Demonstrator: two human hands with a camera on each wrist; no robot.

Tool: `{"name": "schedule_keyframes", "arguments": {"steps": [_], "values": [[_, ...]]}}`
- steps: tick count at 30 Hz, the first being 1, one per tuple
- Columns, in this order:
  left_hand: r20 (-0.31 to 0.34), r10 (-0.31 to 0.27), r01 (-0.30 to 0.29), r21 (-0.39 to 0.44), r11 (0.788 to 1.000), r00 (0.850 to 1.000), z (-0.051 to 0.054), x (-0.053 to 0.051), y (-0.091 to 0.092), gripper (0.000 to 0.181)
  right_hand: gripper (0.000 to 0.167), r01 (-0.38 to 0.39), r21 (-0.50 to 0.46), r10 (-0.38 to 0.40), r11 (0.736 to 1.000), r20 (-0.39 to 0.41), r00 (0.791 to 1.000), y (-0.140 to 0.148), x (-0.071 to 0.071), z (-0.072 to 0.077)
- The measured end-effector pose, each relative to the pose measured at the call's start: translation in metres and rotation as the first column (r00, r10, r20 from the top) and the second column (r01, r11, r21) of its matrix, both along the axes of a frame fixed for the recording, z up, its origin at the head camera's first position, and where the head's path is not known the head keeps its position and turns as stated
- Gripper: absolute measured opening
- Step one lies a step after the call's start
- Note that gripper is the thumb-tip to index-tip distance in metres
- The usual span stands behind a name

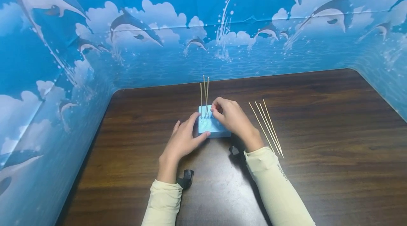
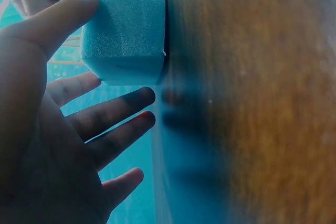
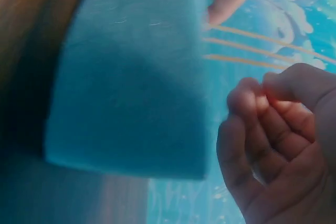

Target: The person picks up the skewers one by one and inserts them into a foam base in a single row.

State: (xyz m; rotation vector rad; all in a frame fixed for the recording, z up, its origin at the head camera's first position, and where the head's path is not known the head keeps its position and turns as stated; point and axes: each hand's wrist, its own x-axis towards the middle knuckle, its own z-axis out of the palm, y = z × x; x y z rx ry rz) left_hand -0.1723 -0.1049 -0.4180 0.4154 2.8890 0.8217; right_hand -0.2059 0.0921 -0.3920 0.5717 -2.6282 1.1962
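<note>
Table (image 1: 321, 123): dark brown wood grain, far corners rounded; pale sheen low in the head view. Backdrop (image 1: 159, 72) stands beyond the far edge and along both sides — blue, sheet-like, fold creases visible, one running crosswise. Print on it: leaping dolphins (image 1: 135, 31), grey-blue above, whitish below; white clouds (image 1: 163, 14); rippled sea (image 1: 286, 54) — spray trailing beneath several dolphins.
</note>
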Motion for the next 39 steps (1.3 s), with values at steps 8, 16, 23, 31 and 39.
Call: {"name": "schedule_keyframes", "arguments": {"steps": [8,16,23,31,39], "values": [[-0.01,-0.001,0.001,0.002,1.0,1.0,-0.002,0.0,0.0,0.077,0.004,0.025,0.008,-0.026,1.0,0.108,0.994,0.011,-0.002,0.001],[-0.004,-0.006,0.006,0.009,1.0,1.0,-0.002,0.0,-0.001,0.077,0.011,0.184,0.069,-0.194,0.981,0.206,0.959,0.07,-0.008,-0.001],[-0.004,-0.001,0.001,0.008,1.0,1.0,-0.002,-0.001,0.0,0.076,0.019,0.198,0.245,-0.287,0.949,0.411,0.865,0.122,-0.002,-0.003],[0.002,0.0,0.0,0.004,1.0,1.0,-0.003,-0.001,-0.002,0.077,0.025,0.137,0.293,-0.283,0.946,0.545,0.789,0.128,-0.001,-0.005],[0.002,-0.003,0.003,0.005,1.0,1.0,-0.003,-0.002,-0.002,0.077,0.025,0.14,0.352,-0.332,0.926,0.575,0.748,0.123,-0.002,-0.008]]}}
